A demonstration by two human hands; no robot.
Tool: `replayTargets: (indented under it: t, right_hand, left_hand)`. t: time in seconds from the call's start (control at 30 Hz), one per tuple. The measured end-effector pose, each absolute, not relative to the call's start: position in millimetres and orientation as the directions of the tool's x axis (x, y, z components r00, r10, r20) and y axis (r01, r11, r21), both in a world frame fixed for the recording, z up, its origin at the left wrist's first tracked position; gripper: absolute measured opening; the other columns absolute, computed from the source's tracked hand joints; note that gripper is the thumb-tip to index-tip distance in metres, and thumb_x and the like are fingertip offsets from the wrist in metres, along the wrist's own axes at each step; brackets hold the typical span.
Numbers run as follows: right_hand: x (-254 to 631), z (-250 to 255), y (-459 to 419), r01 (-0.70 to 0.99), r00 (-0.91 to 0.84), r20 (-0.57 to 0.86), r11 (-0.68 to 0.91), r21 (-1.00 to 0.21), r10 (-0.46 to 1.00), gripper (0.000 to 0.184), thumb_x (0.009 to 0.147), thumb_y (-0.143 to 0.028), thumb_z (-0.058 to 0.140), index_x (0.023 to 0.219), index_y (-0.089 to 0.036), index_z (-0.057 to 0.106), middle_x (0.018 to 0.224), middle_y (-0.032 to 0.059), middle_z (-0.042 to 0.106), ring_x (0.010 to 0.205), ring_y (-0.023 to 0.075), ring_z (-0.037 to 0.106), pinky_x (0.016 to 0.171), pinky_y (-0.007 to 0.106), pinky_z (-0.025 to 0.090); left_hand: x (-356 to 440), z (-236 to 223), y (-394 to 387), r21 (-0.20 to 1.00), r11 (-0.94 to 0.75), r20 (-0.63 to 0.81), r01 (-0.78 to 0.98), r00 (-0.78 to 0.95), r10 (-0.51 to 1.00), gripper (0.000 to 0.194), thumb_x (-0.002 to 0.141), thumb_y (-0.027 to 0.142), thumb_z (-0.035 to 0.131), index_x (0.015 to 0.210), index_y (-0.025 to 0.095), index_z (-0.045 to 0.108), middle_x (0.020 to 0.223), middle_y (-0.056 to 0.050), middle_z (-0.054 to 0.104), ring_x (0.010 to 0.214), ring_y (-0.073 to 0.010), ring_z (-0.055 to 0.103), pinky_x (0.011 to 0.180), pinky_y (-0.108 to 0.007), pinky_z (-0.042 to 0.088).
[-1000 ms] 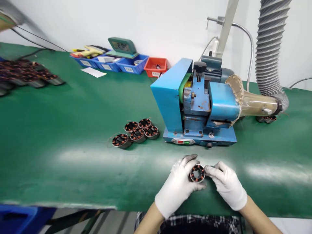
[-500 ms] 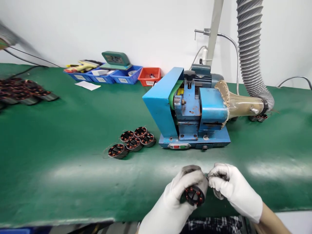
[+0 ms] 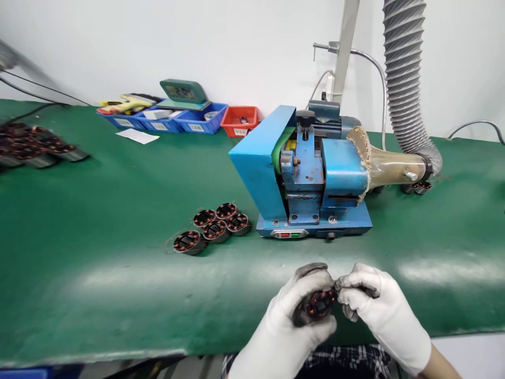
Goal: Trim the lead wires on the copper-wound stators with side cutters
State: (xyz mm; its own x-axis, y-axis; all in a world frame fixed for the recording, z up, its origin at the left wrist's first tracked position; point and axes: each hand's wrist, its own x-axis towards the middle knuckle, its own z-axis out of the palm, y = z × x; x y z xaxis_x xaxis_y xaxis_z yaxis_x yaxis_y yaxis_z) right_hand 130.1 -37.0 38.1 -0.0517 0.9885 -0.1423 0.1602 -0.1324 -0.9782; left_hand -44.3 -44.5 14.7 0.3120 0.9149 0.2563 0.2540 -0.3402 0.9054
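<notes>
A motor stator [image 3: 320, 304] with copper windings sits in my left hand [image 3: 294, 310], whose white-gloved fingers wrap round its body. Its open end faces up toward me. At the stator's right rim, the fingertips of my right hand [image 3: 365, 295] are pinched together; what lies between them is too small to make out, though the winding wires are at that spot. Both gloves have dark, soiled fingertips. To the left on the green bench [image 3: 130, 284], several more stators [image 3: 215, 230] stand grouped, with thin wires sticking out.
Behind my hands stands a blue belt grinding machine [image 3: 303, 179] joined to a grey exhaust hose [image 3: 406, 79]. Blue bins [image 3: 199, 125], a red bin [image 3: 240, 122] and a digital clock [image 3: 183, 92] line the wall. A pile of stators [image 3: 37, 147] lies far left.
My left hand has turned the stator so its open end now tips up and its winding side meets my right fingertips. My right hand stays pinched in nearly the same place.
</notes>
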Motion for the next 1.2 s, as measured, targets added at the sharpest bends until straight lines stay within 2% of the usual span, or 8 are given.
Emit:
replayTargets:
  t: [0.1, 0.27, 0.4, 0.6, 0.8, 0.97, 1.1, 1.2]
  right_hand:
    - [129, 37, -37, 0.172, -0.06, -0.178, -0.166, -0.971, 0.982, 0.011, 0.066, -0.018, 0.058, 0.057, -0.018, 0.064, 0.054, -0.0036, 0.05, 0.043, 0.0089, 0.049, 0.044, 0.021, 0.039]
    - [127, 31, -36, 0.017, -0.154, -0.347, -0.348, -0.937, 0.925, 0.015, 0.068, -0.029, 0.059, 0.057, -0.018, 0.056, 0.043, -0.0057, 0.046, 0.035, 0.0092, 0.043, 0.039, 0.022, 0.036]
    - [127, 20, -35, 0.265, -0.025, -0.197, -0.183, -0.947, 0.98, 0.017, 0.074, -0.03, 0.056, 0.062, -0.018, 0.059, 0.057, -0.0005, 0.053, 0.052, 0.0128, 0.052, 0.05, 0.024, 0.042]
    - [132, -3, -24, 0.42, -0.266, -0.319, -0.188, -0.888, 0.91, 0.04, 0.091, -0.043, 0.033, 0.064, -0.018, 0.051, 0.045, -0.0022, 0.049, 0.037, 0.0116, 0.047, 0.038, 0.023, 0.04]
    - [145, -2, -3, 0.639, -0.416, -0.233, 0.1, -0.763, 0.879, 0.015, 0.081, -0.019, 0.054, 0.072, -0.019, 0.066, 0.065, 0.0011, 0.056, 0.051, 0.0122, 0.05, 0.051, 0.024, 0.041]
    - [183, 12, 8, 0.738, -0.482, -0.183, 0.284, -0.612, 0.857, 0.021, 0.071, -0.009, 0.055, 0.07, -0.024, 0.069, 0.065, 0.0, 0.053, 0.046, 0.0108, 0.039, 0.051, 0.025, 0.035]
    - [257, 5, 13, 0.846, -0.305, -0.148, 0.196, -0.495, 0.941, 0.016, 0.078, -0.023, 0.057, 0.076, -0.026, 0.072, 0.069, 0.0015, 0.059, 0.059, 0.0155, 0.053, 0.06, 0.028, 0.043]
    - [328, -6, 10, 0.936, 0.079, -0.064, -0.096, -0.338, 0.995, 0.018, 0.084, -0.029, 0.055, 0.085, -0.021, 0.071, 0.085, 0.0065, 0.067, 0.081, 0.0208, 0.062, 0.076, 0.033, 0.048]
  left_hand:
    - [-45, 17, -48, 0.89, -0.398, 0.337, 0.224, 0.266, 0.903, 0.034, 0.073, 0.005, 0.065, 0.093, 0.032, 0.06, 0.111, 0.002, 0.059, 0.101, -0.0152, 0.06, 0.087, -0.025, 0.052]
    - [-48, 19, -45, 0.825, -0.415, 0.307, 0.384, 0.313, 0.899, 0.049, 0.075, 0.002, 0.059, 0.113, 0.03, 0.051, 0.109, -0.003, 0.058, 0.103, -0.0176, 0.058, 0.089, -0.031, 0.051]
    - [-44, 17, -38, 0.897, -0.369, 0.232, 0.245, 0.449, 0.863, 0.031, 0.069, 0.001, 0.064, 0.087, 0.026, 0.057, 0.089, 0.002, 0.061, 0.083, -0.0134, 0.062, 0.076, -0.023, 0.054]
    - [-34, -25, -37, 0.455, -0.593, 0.513, 0.665, 0.349, 0.785, 0.046, 0.08, -0.001, 0.041, 0.118, 0.023, 0.049, 0.108, -0.013, 0.058, 0.096, -0.0232, 0.062, 0.077, -0.037, 0.055]
    - [-40, -33, -28, 0.627, -0.397, 0.173, 0.67, 0.377, 0.91, 0.047, 0.066, 0.015, 0.07, 0.107, 0.024, 0.051, 0.108, -0.007, 0.063, 0.111, -0.0289, 0.055, 0.097, -0.052, 0.042]
    - [-44, -29, -22, 0.645, -0.383, 0.125, 0.661, 0.404, 0.906, 0.048, 0.062, 0.019, 0.076, 0.104, 0.023, 0.054, 0.106, -0.005, 0.064, 0.108, -0.0256, 0.057, 0.105, -0.053, 0.035]
    - [-47, -27, -19, 0.595, -0.419, 0.154, 0.685, 0.415, 0.897, 0.047, 0.064, 0.016, 0.073, 0.105, 0.024, 0.052, 0.108, -0.005, 0.065, 0.106, -0.0272, 0.06, 0.1, -0.051, 0.042]
    - [-48, -26, -27, 0.538, -0.466, 0.266, 0.702, 0.383, 0.885, 0.051, 0.069, 0.015, 0.069, 0.115, 0.022, 0.049, 0.115, -0.012, 0.062, 0.113, -0.035, 0.056, 0.092, -0.053, 0.049]
